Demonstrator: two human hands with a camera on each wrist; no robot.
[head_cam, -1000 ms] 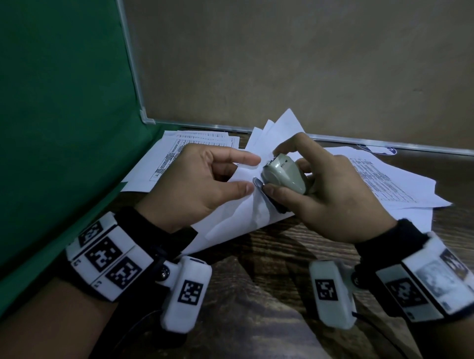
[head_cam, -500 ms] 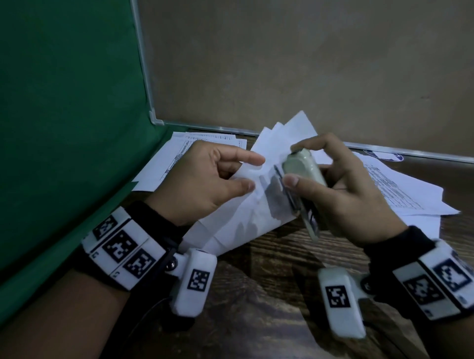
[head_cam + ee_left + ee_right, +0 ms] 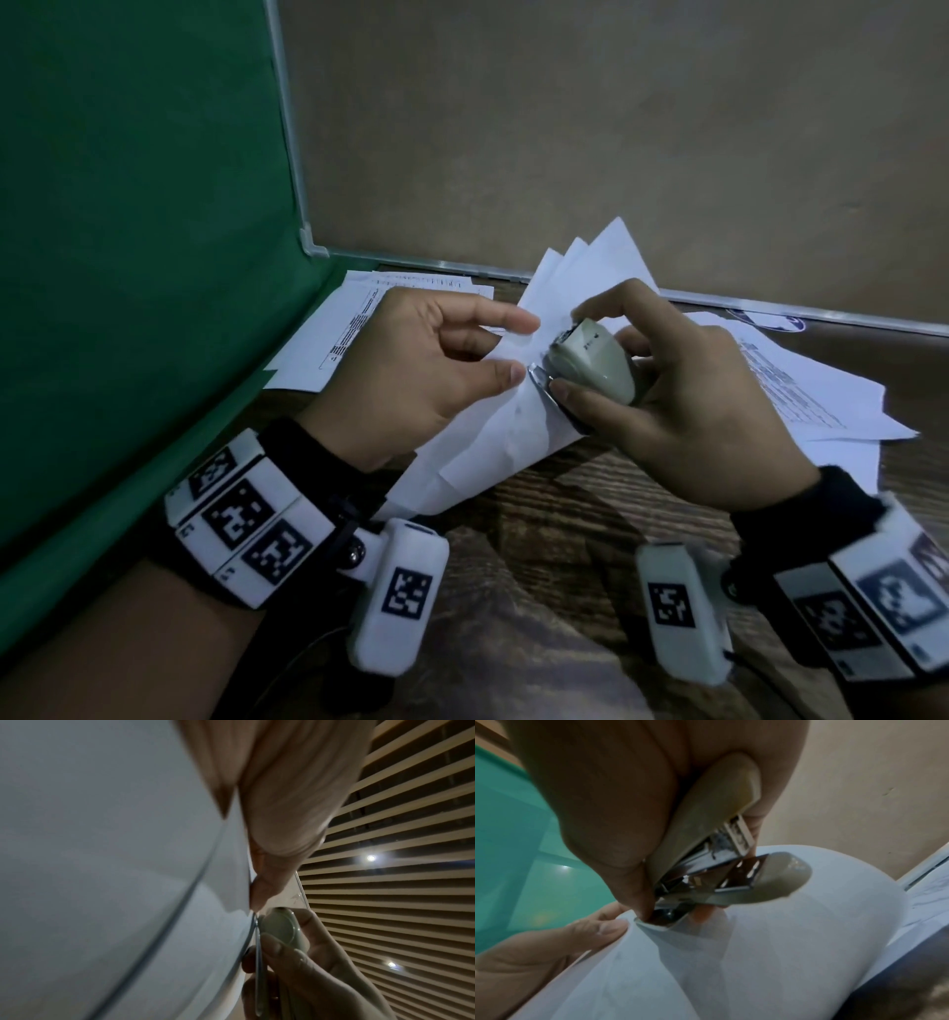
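The stapler (image 3: pixel 595 367) is gripped by the curled right hand (image 3: pixel 683 406). The paper sheets (image 3: pixel 488 437) are pinched by the left hand (image 3: pixel 411 370), its thumb just beside the stapler's tip.

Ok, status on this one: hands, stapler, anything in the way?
Left hand pinches the paper sheaf. Right hand grips the stapler, its metal end at the sheaf's edge. Nothing between them; loose printed sheets lie behind.
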